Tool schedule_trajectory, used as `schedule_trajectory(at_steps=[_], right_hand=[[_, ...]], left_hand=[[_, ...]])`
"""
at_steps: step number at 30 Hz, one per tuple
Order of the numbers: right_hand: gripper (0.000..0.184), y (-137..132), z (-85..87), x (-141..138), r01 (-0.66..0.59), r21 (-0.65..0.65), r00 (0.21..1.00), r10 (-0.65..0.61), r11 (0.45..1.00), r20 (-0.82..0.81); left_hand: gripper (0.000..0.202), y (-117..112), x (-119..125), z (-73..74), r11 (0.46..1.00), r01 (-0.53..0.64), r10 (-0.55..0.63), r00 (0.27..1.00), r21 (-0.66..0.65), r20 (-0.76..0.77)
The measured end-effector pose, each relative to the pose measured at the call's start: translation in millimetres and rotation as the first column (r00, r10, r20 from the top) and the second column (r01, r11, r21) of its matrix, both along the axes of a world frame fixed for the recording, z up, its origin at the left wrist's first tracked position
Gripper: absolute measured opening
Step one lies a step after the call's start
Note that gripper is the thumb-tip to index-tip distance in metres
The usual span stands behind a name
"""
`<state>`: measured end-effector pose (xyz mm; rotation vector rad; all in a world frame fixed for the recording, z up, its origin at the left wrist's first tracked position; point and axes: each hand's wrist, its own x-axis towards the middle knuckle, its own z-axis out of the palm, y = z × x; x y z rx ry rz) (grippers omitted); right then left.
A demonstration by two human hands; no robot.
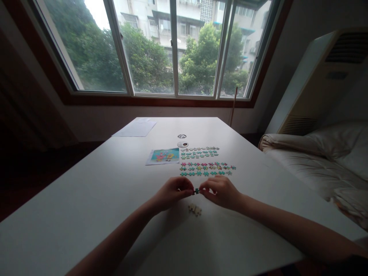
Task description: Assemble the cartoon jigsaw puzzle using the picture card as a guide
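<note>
Bench [86, 199] surface runs broad and open to either side, its right edge close beside a bed [316, 161]. Rows of puzzle pieces [205, 168] lie just beyond my left hand [172, 191] and right hand [221, 191], both pinching one small teal piece [196, 190] between their fingertips; a pale joined cluster [195, 209] sits just nearer me.

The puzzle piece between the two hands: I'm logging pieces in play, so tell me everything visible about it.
The puzzle piece is small, flat and dark teal, seemingly cardboard. The left hand and right hand pinch it from either side, low over the white table. One piece or two being joined: too small to tell. A pale cluster lies nearer the person, apart from it.
</note>
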<state>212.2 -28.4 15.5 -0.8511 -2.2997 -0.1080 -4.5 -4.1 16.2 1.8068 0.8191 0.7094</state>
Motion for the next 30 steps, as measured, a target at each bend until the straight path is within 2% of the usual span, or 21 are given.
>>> schedule_trajectory(at_steps=[5, 8, 11, 15, 22, 26, 30], right_hand=[[0.011, 4, 3.8, 3, 0.005, 0.036, 1.0, -0.005, 0.999, -0.007], [0.013, 13, 7.6, 12, 0.063, 0.079, 0.997, -0.06, 0.995, -0.047], [0.014, 24, 12.0, 27, 0.173, 0.142, 0.979, -0.154, 0.975, -0.133], [0.015, 35, 18.6, 44, 0.289, 0.209, 0.944, -0.242, 0.934, -0.223], [0.015, 36, 24.2, 51, 0.289, 0.292, 0.951, -0.24, 0.912, -0.193], [0.017, 40, 24.4, 56, 0.296, 0.239, 0.955, -0.28, 0.925, -0.099], [0.019, 58, 25.9, 84, 0.325, 0.014, 0.943, -0.325, 0.946, 0.067]], left_hand=[[0.027, 3, -4, 1.4, 0.997, -0.028, 0.032, 0.998, 0.072, -0.058], [0.021, 4, -10, 1.9, 0.988, -0.032, 0.054, 0.989, 0.154, -0.141], [0.012, 2, -15, 0.9, 0.975, 0.031, 0.025, 0.969, 0.222, -0.245], [0.015, -2, -16, 0.8, 0.958, 0.149, -0.056, 0.937, 0.247, -0.346], [0.018, -7, -17, 7.8, 0.942, 0.256, -0.149, 0.9, 0.219, -0.409], [0.02, -9, -17, 12.0, 0.935, 0.288, -0.18, 0.888, 0.206, -0.423], [0.025, -13, -15, 17.8, 0.93, 0.315, -0.209, 0.876, 0.188, -0.435]])
